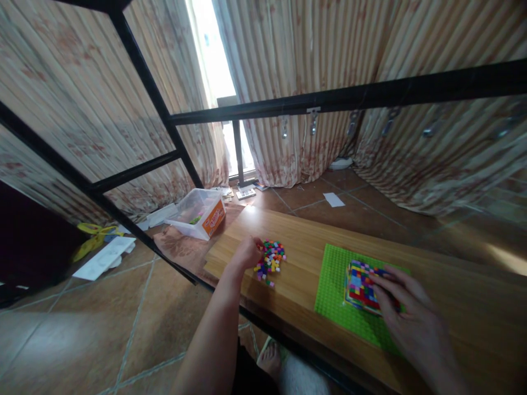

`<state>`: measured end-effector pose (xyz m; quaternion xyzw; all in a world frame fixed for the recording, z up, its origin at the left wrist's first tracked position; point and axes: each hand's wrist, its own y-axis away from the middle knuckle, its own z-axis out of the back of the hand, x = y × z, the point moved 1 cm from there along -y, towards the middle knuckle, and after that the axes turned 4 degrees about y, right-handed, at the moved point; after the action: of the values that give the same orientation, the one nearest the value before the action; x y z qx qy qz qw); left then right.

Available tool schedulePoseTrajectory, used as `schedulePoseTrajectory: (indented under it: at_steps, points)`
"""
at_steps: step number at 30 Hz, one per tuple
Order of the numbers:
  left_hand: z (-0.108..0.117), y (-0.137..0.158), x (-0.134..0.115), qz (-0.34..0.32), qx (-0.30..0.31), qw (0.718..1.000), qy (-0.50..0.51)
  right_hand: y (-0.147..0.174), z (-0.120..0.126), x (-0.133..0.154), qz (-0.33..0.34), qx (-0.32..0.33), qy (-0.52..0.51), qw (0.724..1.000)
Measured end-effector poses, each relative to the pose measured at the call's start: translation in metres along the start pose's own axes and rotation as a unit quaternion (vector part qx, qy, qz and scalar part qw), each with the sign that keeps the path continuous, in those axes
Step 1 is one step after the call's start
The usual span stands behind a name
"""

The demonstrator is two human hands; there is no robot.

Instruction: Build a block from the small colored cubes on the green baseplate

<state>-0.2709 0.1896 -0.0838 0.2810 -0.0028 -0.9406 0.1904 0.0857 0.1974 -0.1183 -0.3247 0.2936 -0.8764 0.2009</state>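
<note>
Small multicoloured toy bricks (272, 253) lie loose in a pile on the wooden tabletop. At the pile's left edge is my left hand (248, 252), its fingers curled down among the bricks; whatever is between the fingertips is hidden. Further right, a green studded baseplate (333, 274) carries a low rectangular block of multicoloured bricks (361, 285). My right hand (411, 312) reaches over the block's right side, thumb and fingers brought together at its top surface. It covers that part of the block, and I cannot make out anything in the pinch.
A clear plastic box (197, 211) with an orange label and some green pieces stands beyond the table's left end. A black metal frame (267, 109) with hanging clips crosses behind the table. Curtains (280, 55) hang behind, and papers (333, 199) lie on the tiled floor.
</note>
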Motion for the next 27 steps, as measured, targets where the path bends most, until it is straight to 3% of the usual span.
schedulePoseTrajectory:
  at_steps: [7, 18, 27]
  points:
    - [-0.005, -0.001, -0.009, 0.022, -0.021, 0.999, -0.023, 0.001, -0.002, -0.002, 0.005, 0.003, -0.001, 1.000]
    - [-0.006, 0.004, -0.014, -0.034, -0.003, 0.998, -0.055, -0.002, -0.003, -0.002, -0.001, 0.011, 0.002, 1.000]
    - [-0.011, 0.003, -0.016, -0.036, 0.000, 0.997, -0.067, -0.004, -0.003, 0.000, 0.002, 0.001, 0.004, 1.000]
